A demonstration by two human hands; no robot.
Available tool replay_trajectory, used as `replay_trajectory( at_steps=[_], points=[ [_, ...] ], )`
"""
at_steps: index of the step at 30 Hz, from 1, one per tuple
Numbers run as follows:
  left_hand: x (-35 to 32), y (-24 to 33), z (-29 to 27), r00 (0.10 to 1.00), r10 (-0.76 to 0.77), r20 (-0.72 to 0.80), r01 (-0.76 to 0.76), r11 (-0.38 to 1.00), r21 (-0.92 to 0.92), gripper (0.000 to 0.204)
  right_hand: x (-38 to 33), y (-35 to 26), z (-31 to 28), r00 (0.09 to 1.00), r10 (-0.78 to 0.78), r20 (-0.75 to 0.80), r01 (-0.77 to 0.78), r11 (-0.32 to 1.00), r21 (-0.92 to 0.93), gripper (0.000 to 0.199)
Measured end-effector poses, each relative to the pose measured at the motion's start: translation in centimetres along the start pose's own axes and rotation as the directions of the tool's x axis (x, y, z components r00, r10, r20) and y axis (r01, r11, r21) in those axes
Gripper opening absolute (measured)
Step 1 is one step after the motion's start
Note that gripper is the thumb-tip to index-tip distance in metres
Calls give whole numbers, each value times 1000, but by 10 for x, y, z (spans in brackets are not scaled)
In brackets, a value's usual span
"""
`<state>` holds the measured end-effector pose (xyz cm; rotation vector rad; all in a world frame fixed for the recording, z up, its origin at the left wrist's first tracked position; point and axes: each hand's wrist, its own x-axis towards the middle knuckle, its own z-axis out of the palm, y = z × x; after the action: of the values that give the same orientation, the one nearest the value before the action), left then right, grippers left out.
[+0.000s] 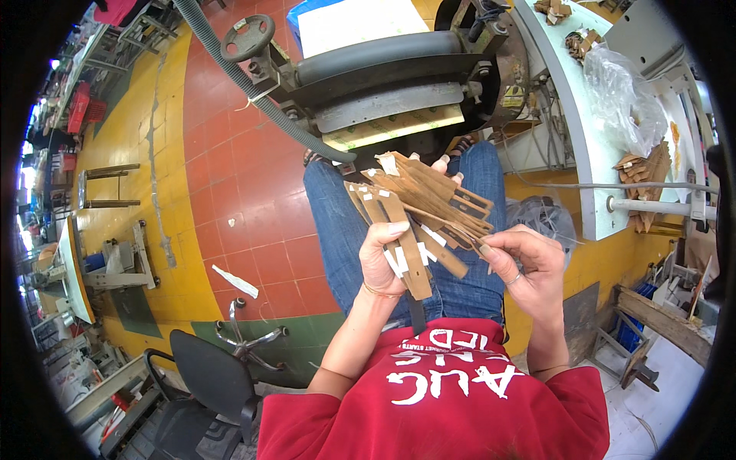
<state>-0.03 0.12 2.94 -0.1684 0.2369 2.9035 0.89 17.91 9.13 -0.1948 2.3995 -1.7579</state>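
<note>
A fanned bundle of flat brown leather-like strips [429,192] lies over my lap, several of them with small white patches and some with slots or holes. My left hand [381,261] is closed round the near left part, its thumb pressed on top of strips that carry white patches. Fingertips show past the bundle's far edge; the rest of those fingers is hidden under the strips. At the bundle's right end, my right hand [529,261] pinches the strip ends between thumb and forefinger.
Ahead of my knees stands a machine with a dark roller [376,57], a handwheel [248,38] and a grey hose [230,65]. On the right, a pale table [571,100] bears clear plastic [625,96] and more brown pieces [648,172]. A black chair [211,376] is behind at left.
</note>
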Motion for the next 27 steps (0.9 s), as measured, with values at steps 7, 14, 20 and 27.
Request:
replay_trajectory(
  at_steps=[7, 14, 20, 27],
  points=[
    [2, -6, -1, 997, -5, -73, 6, 1000, 15, 57, 3, 4, 10, 994, 107, -31, -106, 994, 42, 29],
    [2, -9, -6, 994, 26, -111, -10, 990, 144, 57, 16, 1, 15, 989, -95, -116, 42, 918, -395, 30],
    [4, -12, -6, 991, 31, -129, -8, 985, 173, 56, 21, 7, 24, 963, -118, -241, 36, 947, -320, 13],
    [4, -11, -7, 984, -3, -176, 31, 987, 157, 53, 16, 4, 19, 909, -263, -324, 182, 949, -259, 9]
  ],
)
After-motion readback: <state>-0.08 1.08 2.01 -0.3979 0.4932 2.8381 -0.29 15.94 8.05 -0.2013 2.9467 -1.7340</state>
